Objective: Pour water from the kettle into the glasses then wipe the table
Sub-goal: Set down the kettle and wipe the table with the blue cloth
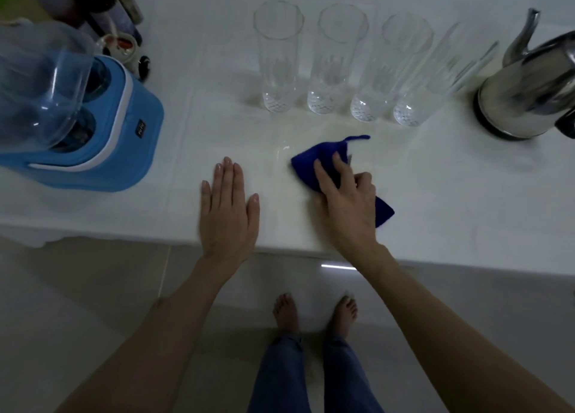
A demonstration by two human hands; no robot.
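Note:
Several tall clear glasses (329, 57) stand in a row at the back of the white table (451, 201). A steel kettle (529, 88) sits on its dark base at the far right, spout pointing away. My right hand (345, 201) presses a blue cloth (317, 160) flat on the table, just in front of the glasses. My left hand (228, 207) lies flat and open on the table near the front edge, to the left of the cloth, holding nothing. A small wet glint shows just left of the cloth.
A blue water dispenser (102, 138) with a clear bottle (40, 82) on top stands at the left. Dark bottles and small jars (124, 45) crowd the back left corner. The table's front edge runs below my hands; my bare feet (314, 314) stand on the tiled floor.

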